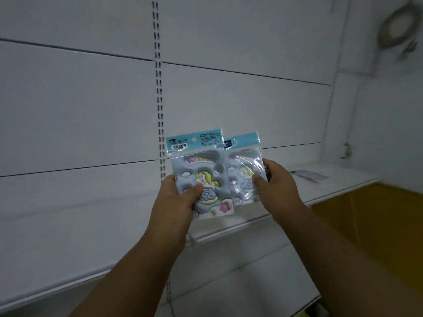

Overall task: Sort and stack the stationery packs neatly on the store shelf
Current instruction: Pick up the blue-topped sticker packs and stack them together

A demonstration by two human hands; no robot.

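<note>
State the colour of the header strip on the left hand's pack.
Light blue header strip, head view.

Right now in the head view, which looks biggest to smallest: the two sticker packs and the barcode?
1. Left pack.
2. Right pack: looks smaller, but it is partly hidden behind the left one, so they may match.
3. Barcode, clearly smallest.

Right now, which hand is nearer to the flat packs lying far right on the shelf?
Right. The right hand holds a unicorn pack just left of the flat packs on the shelf. The left hand holds another pack, farther left.
</note>
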